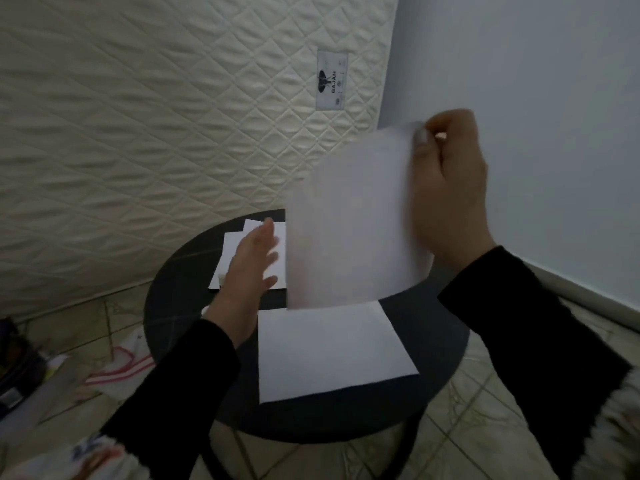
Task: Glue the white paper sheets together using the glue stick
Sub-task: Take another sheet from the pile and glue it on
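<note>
- Right hand [446,188] pinches a blurred white sheet [353,230] by its top corner, mid-frame, raised over the round black table [180,299]
- Left hand [252,265], fingers straight and loose, holds nothing, partly covering the paper pile [235,251]
- Another sheet [332,351] lies flat at lower centre
- Glue stick not discernible

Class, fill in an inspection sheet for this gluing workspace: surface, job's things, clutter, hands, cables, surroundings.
Surface: round dark table, papers lying on it.
Job's things: one white sheet flat at the near side; a raised sheet, blurred, held above the table; a stack of paper pieces at the far side. Glue stick: not seen.
Clutter: bags and a cloth on the floor, left.
Hands: right hand pinches the raised sheet's top corner; left hand open, fingers straight, over the stack.
Cables: nothing seen.
Surroundings: quilted mattress leaning upright; pale wall; tiled floor.
</note>
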